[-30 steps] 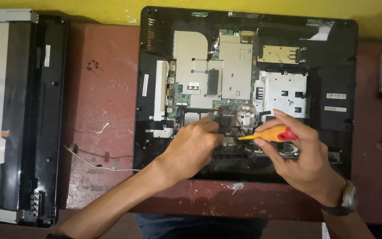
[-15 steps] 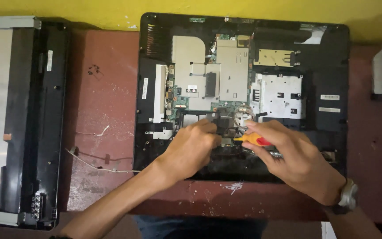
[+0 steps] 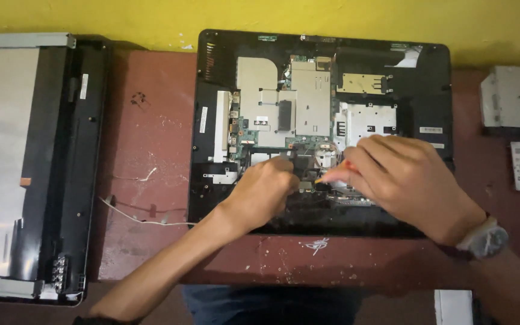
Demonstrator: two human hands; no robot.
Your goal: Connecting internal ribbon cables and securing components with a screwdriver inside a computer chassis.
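Note:
An opened black computer chassis (image 3: 428,96) lies flat on a reddish-brown table (image 3: 151,120), its metal shields and green circuit board (image 3: 296,108) exposed. My left hand (image 3: 263,192) rests with curled fingers on the lower middle of the board, pinching something small that I cannot make out. My right hand (image 3: 401,177), with a watch on its wrist, covers a red and yellow screwdriver (image 3: 332,174); only a bit of the handle shows, and the tip points left toward my left hand.
A removed black back panel with a grey metal sheet (image 3: 25,162) lies at the left. A thin white wire (image 3: 145,219) trails across the table. Two grey drive units (image 3: 516,96) sit at the right edge. A yellow wall runs behind.
My right hand has closed over the screwdriver, hiding most of its handle, and shifted a little toward the left hand. The left hand stays on the board.

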